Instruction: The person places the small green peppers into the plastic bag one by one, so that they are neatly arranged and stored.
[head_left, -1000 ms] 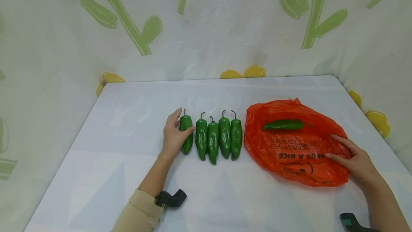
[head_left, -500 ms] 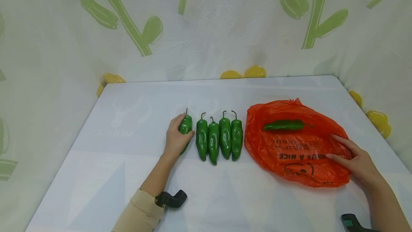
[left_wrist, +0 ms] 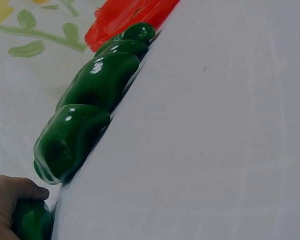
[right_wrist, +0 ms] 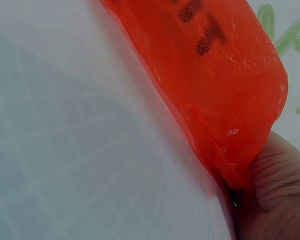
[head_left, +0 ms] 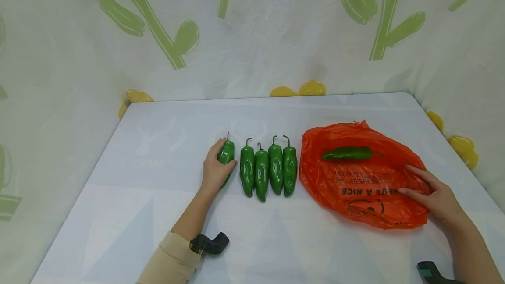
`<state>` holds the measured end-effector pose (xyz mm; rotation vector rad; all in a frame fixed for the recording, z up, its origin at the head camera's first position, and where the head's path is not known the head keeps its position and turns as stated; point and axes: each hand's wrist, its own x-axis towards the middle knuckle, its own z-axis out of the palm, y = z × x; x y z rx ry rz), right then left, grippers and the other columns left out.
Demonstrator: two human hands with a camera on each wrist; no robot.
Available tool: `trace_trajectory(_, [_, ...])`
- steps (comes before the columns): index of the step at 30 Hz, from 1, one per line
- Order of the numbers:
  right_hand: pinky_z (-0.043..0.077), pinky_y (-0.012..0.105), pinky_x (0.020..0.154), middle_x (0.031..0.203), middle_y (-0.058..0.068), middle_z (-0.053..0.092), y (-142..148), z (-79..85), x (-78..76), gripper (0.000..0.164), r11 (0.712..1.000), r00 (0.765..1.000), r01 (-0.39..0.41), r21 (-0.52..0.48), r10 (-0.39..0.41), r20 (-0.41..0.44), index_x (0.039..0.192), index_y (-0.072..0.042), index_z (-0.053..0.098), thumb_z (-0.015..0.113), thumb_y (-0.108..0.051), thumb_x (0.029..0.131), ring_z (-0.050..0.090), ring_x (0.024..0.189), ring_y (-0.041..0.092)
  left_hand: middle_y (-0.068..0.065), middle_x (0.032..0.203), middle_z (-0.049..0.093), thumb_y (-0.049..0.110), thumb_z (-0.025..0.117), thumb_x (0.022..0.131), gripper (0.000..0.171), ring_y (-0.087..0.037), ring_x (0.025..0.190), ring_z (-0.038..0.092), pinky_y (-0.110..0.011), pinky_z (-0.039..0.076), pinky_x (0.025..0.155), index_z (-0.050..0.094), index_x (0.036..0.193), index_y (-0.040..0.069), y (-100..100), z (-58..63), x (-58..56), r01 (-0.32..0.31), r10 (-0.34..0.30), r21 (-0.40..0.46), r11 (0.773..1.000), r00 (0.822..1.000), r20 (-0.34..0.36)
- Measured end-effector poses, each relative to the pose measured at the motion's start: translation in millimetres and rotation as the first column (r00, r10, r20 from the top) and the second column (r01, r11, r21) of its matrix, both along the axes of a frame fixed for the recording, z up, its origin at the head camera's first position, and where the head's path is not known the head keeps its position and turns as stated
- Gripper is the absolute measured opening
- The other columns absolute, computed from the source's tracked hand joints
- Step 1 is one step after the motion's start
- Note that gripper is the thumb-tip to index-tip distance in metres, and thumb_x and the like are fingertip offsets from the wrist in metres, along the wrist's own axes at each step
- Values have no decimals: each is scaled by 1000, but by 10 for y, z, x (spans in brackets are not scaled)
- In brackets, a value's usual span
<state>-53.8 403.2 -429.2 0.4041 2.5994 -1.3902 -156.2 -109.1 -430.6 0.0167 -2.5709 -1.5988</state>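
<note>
- Green pepper (head_left: pixel 226 154) sits in the left hand (head_left: pixel 213 172), whose thumb and fingers are clamped round it, stem toward the far edge; whether it touches the surface (head_left: pixel 118 222) I cannot tell.
- Right hand (head_left: pixel 443 198) lies at the right edge of the red bag (head_left: pixel 319 185), thumb and forefinger spread apart on it; its other fingers are hidden.
- Row of four peppers (head_left: pixel 262 172) lies just right of the held one, a narrow gap between, stems pointing away.
- Lone pepper (head_left: pixel 349 152) lies crosswise on the bag, which begins just beside the row's end.
- Wide room stretches from the left hand to the surface's left edge; a shallower strip runs beyond the stems.
- Leaf-patterned cloth (head_left: pixel 276 34) rises past the far edge.
</note>
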Motion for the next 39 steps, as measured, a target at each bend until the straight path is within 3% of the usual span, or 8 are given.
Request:
trace_trajectory(7, [47, 8, 66, 159, 12, 1, -2, -1, 4, 73, 1000, 1000, -3, -2, 3, -7, 150, -36, 20, 62, -37, 90, 6, 139, 44, -9, 150, 35, 7, 68, 78, 70, -29, 137, 32, -49, 30, 109, 42, 142, 14, 8, 51, 9, -23, 23, 20, 1000, 1000, 1])
trace_trajectory(13, [48, 9, 66, 159, 12, 2, 9, -8, 1, 73, 1000, 1000, -8, 7, 8, -8, 150, -36, 20, 61, -36, 91, 7, 139, 44, -9, 149, 37, 5, 69, 78, 69, -27, 137, 34, -47, 30, 110, 43, 142, 14, 32, 92, 15, -22, 24, 37, 999, 999, -40])
trace_trajectory(30, [48, 9, 67, 160, 8, 3, 32, -23, 7, 72, 1000, 1000, -3, 7, 3, -26, 150, -36, 21, 62, -36, 91, 9, 140, 40, -11, 148, 38, 1, 68, 78, 67, -28, 137, 34, -45, 32, 109, 45, 140, 11, 126, 252, 59, 54, -43, 94, 994, 992, -122])
trace_trajectory(39, [46, 7, 67, 159, 13, 3, 14, -5, 5, 72, 1000, 1000, -9, 12, 9, -12, 150, -35, 21, 61, -37, 91, 8, 139, 43, -6, 146, 41, 2, 69, 77, 68, -24, 137, 34, -46, 32, 109, 46, 140, 11, 210, 306, 108, 100, -88, 152, 983, 992, -87])
